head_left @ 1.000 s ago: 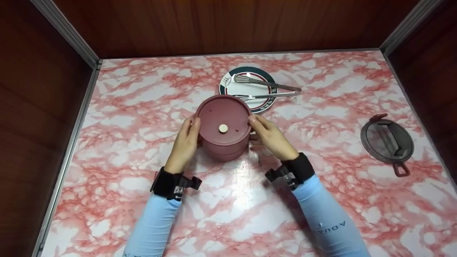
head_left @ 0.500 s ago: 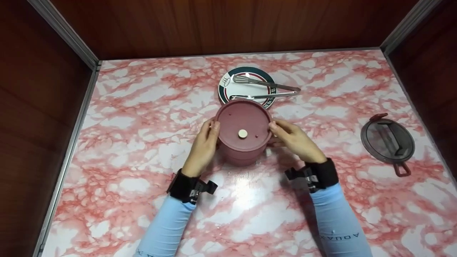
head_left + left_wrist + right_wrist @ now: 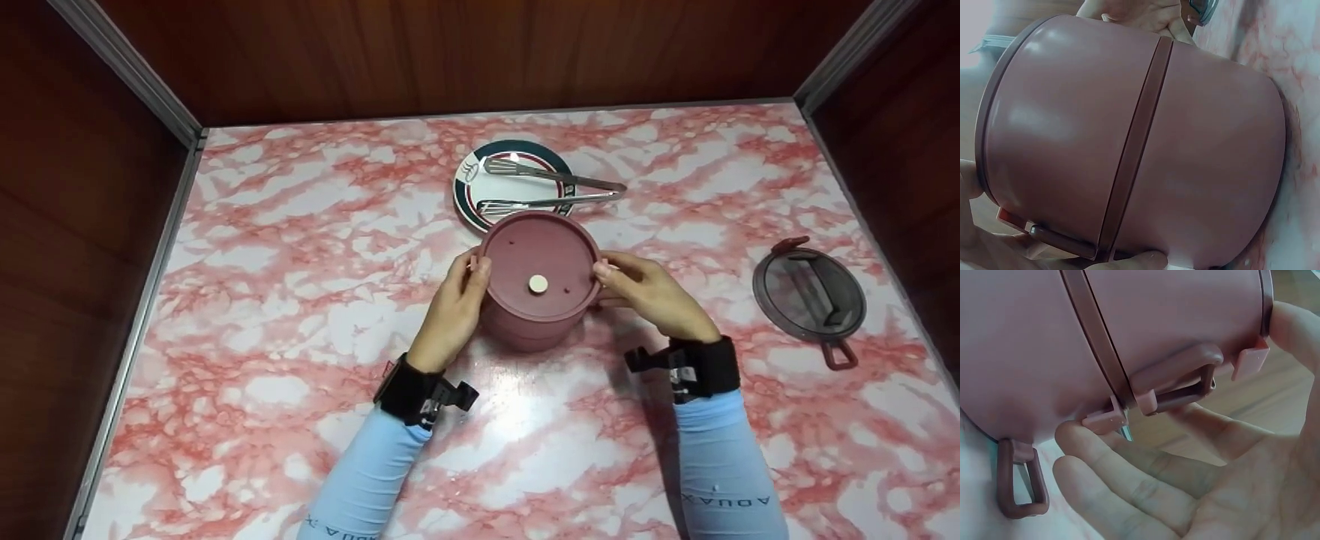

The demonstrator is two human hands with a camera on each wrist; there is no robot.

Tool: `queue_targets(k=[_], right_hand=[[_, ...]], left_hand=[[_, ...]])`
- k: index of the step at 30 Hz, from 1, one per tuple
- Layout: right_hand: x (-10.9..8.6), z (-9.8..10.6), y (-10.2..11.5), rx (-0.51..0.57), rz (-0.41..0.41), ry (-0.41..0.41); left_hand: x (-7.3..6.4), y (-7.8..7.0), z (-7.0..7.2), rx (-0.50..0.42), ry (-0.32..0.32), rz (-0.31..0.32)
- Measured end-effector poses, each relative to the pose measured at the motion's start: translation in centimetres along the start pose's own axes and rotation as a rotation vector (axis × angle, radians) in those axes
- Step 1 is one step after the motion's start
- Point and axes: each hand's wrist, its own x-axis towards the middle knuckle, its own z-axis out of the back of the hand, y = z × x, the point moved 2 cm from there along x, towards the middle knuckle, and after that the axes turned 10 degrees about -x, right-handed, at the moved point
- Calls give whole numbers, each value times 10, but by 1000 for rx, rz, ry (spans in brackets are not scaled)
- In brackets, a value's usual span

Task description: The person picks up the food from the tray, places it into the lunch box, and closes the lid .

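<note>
A dusky-pink two-tier lidded container (image 3: 540, 247) with a cream knob on its lid stands upright between both hands. A darker band (image 3: 1140, 140) runs round its middle. At its left side, my left hand (image 3: 454, 307) holds it, thumb at the lid rim. On the opposite side my right hand (image 3: 660, 292) grips it, thumb on the rim and fingers below by the side handle (image 3: 1179, 379). A lower handle (image 3: 1022, 484) hangs near the base. Whether the base touches the table cannot be told.
Behind the container, metal tongs (image 3: 592, 182) lie across a dark-rimmed white plate (image 3: 551, 151). A grey see-through lid (image 3: 810, 292) with reddish handles lies at the right. Wooden walls enclose the marbled table (image 3: 300, 225) at the back and sides.
Both hands have moved the container to the right and slightly nearer, keeping hold of its sides. More of the plate's left part and the tongs shows. The grey lid stays in place.
</note>
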Motion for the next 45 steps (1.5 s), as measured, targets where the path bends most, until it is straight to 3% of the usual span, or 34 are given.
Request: queue_targets(k=[10, 15, 19, 23, 27, 30, 37, 41, 45], right_hand=[[-3, 5, -4, -2, 4, 6], [-4, 9, -6, -37, 47, 5], [-5, 14, -10, -51, 45, -54], [-4, 16, -14, -107, -35, -138], [0, 13, -19, -125, -138, -170], [3, 10, -24, -69, -198, -167], [8, 10, -31, -20, -254, -162], [7, 12, -30, -89, -256, -178], [6, 9, -26, -127, -241, -176]], left_hand=[[0, 0, -3, 7, 24, 19], [1, 1, -1, -16, 30, 32], [1, 3, 0, -50, 26, 57], [0, 7, 0, -112, 9, 95], [0, 13, 0, -179, -52, 115], [0, 19, 1, -226, -116, 131], [1, 23, 7, -336, -236, 186], [-2, 20, 4, -401, -183, 202], [-7, 18, -2, -326, -99, 179]])
